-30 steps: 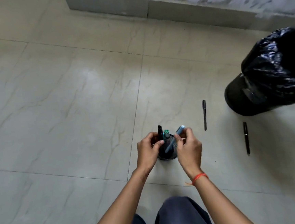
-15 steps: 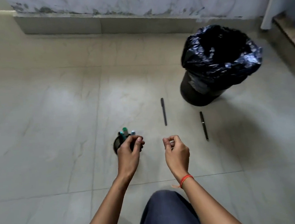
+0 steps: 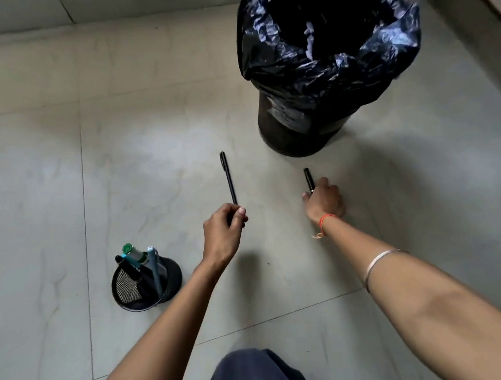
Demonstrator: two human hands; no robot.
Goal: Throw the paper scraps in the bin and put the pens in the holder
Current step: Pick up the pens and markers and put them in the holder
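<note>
Lower end of the thin black pen [image 3: 229, 179] hidden inside the left hand [image 3: 223, 234], most of the short black pen [image 3: 308, 179] covered by the right hand [image 3: 324, 203], bin [image 3: 299, 137] interior too dark to read, its top rim cut off at the upper edge.

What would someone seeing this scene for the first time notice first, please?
Probably the two outstretched arms: the left hand grips a slim black pen and the right hand closes on a shorter black pen on the floor. Behind them stands a black-lined bin; at lower left, a mesh holder with pens.
</note>
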